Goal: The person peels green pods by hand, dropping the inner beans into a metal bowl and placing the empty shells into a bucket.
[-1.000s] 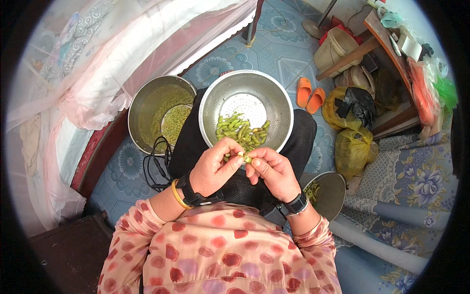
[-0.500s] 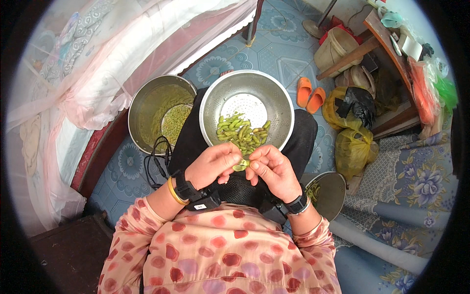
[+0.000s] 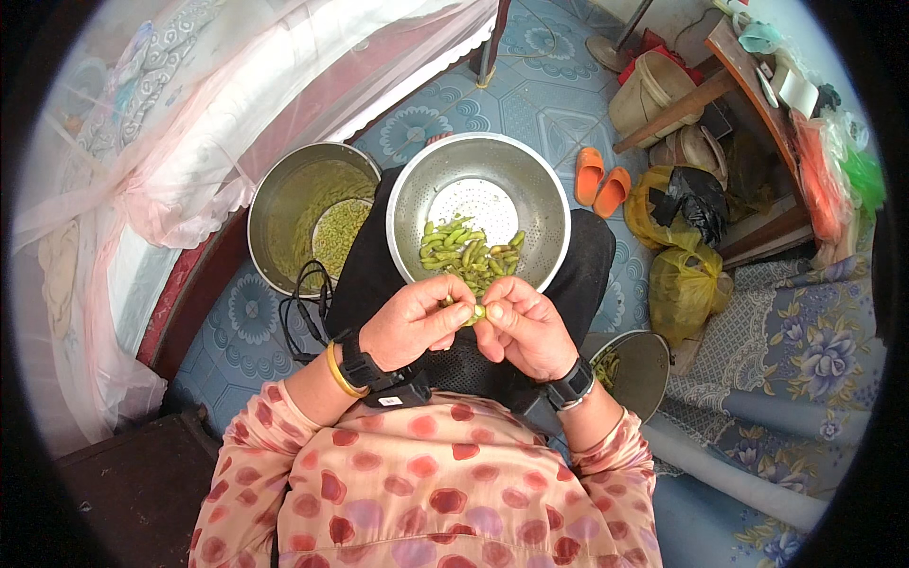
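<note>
A green soybean pod [image 3: 477, 313] is pinched between both hands, just over the near rim of a metal colander [image 3: 544, 185]. My left hand [image 3: 417, 317] is closed on one end with thumb and fingers, and my right hand [image 3: 524, 329] grips the other end. Fingertips cover much of the pod. Inside the colander, which rests on my lap, lies a heap of green pods [image 3: 464, 248]. To the left stands a deep metal pot [image 3: 272, 222] with shelled green beans [image 3: 339, 237] at its bottom.
At the right, a metal bucket [image 3: 649, 379] holds some pods or husks. Black cables [image 3: 301, 312] hang beside my left knee. Orange slippers [image 3: 589, 175], yellow plastic bags [image 3: 684, 293] and a wooden table [image 3: 757, 85] stand farther right. A netted bed [image 3: 170, 189] is on the left.
My hands have drawn closer around the pod, whose opened shell showed more plainly before. Fingers now hide more of it. The colander and pot look unmoved.
</note>
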The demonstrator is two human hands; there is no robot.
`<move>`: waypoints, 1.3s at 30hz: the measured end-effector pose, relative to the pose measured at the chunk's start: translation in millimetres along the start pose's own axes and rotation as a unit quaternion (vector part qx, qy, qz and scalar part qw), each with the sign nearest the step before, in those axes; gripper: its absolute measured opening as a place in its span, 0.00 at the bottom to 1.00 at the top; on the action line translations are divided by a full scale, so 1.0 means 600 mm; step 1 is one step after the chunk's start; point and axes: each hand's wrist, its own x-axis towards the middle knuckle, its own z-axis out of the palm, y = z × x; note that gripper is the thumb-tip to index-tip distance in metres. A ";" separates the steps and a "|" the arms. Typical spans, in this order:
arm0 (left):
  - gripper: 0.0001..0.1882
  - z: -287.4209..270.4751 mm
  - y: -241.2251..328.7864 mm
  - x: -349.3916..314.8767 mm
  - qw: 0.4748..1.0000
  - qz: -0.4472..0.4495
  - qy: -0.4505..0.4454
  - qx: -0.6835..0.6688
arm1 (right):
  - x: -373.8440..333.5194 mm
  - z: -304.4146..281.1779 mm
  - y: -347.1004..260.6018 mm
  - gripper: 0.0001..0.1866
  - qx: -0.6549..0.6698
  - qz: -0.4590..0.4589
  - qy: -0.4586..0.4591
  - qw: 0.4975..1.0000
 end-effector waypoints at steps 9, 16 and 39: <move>0.02 0.008 -0.002 0.003 0.993 0.011 0.074 0.088 | -0.009 0.015 0.003 0.08 -0.352 -0.094 0.121 0.924; 0.01 0.006 -0.007 0.002 0.989 0.037 0.059 0.134 | -0.010 0.005 -0.005 0.09 -0.174 -0.002 0.109 0.979; 0.04 -0.003 0.007 0.002 0.981 -0.029 0.082 0.173 | -0.013 0.003 -0.007 0.07 -0.240 0.043 0.111 0.964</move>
